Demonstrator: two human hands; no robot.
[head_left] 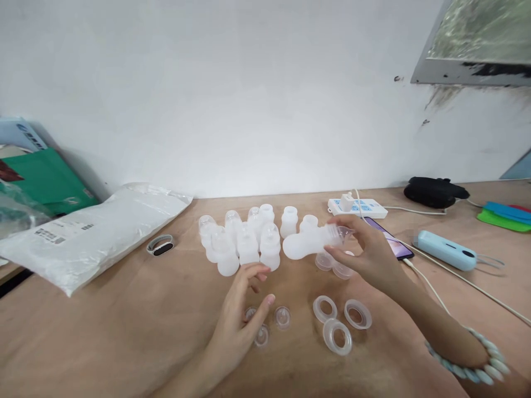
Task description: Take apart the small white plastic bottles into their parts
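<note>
Head view: brown, faintly creased tabletop (124, 331) against a plain white wall (249, 99), stained beneath a grey-framed pane (485, 30) upper right. Right hand (365, 243) pinches the clear-topped neck of a translucent white plastic bottle (305, 243), tipped nearly sideways above the table, right of similar standing bottles (248, 251). Left hand (243, 309) half open, fingers loosely curled, empty as far as I see, over small clear domed teats (282, 318). Nearby, three translucent plastic rings (329, 335). White plastic parcel (112, 221) far left; white power strip (375, 209) near the wall.

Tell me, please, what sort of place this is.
Probably a small workroom or a home workspace: white bottles and loose rings are on a brown table, with a power strip near the wall.
</note>
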